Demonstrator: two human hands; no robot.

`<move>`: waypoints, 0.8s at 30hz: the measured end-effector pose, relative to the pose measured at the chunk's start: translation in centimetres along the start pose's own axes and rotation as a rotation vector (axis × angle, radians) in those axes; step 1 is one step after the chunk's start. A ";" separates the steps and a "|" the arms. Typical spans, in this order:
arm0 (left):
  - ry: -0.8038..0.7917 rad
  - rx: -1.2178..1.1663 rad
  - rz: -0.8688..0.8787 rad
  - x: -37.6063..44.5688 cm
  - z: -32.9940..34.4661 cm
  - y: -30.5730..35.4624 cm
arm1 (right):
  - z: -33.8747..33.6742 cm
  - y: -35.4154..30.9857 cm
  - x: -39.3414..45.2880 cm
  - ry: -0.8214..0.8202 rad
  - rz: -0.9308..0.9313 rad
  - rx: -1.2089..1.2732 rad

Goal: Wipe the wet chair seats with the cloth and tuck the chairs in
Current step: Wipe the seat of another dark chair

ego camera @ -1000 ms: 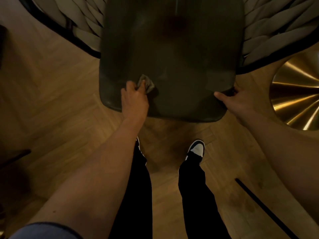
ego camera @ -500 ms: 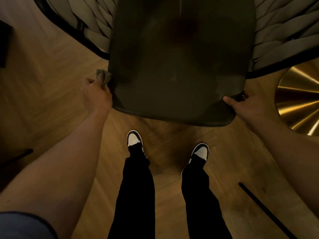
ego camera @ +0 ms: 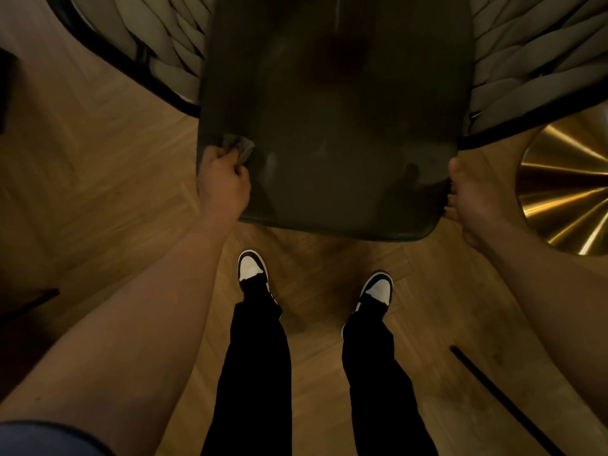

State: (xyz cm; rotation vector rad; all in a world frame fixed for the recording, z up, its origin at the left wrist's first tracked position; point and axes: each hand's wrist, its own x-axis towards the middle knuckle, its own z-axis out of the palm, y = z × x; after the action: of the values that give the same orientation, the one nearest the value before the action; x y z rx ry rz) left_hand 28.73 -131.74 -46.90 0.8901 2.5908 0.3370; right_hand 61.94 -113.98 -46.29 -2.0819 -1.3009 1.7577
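A dark green chair seat [ego camera: 335,126] fills the upper middle of the head view, its glossy cushion showing faint wet sheen near the front edge. My left hand [ego camera: 223,187] grips a small crumpled grey cloth [ego camera: 240,148] on the seat's front left corner. My right hand [ego camera: 470,192] holds the seat's front right edge, fingers curled under the rim and partly hidden. The chair's woven rope back and black frame [ego camera: 526,70] curve out on both sides behind the seat.
I stand on a herringbone wood floor [ego camera: 98,159], my two black-and-white shoes [ego camera: 251,269] just in front of the seat. A round brass table base [ego camera: 569,185] lies at the right. A thin black bar [ego camera: 493,393] crosses the floor lower right.
My left hand with the cloth swung off the seat's left edge, then came back onto the front left corner. The right hand kept its hold on the right edge.
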 end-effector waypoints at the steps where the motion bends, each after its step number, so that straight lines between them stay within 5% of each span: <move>1: -0.004 0.001 0.017 -0.5 0.5 1.0 | -0.1 -0.1 -0.1 -0.005 0.002 0.012; 18: -0.143 -0.047 0.275 -9.1 10.4 19.5 | -1.7 -0.8 -1.0 -0.111 0.044 0.103; 24: -0.250 0.075 0.503 -11.8 12.7 24.8 | -1.8 -0.2 -1.3 -0.096 0.034 0.165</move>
State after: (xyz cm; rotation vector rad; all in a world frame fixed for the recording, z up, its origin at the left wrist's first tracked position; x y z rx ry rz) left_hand 56.12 -118.77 -46.66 1.5060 2.1392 0.2415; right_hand 63.41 -113.93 -44.61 -1.9641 -1.1071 1.9291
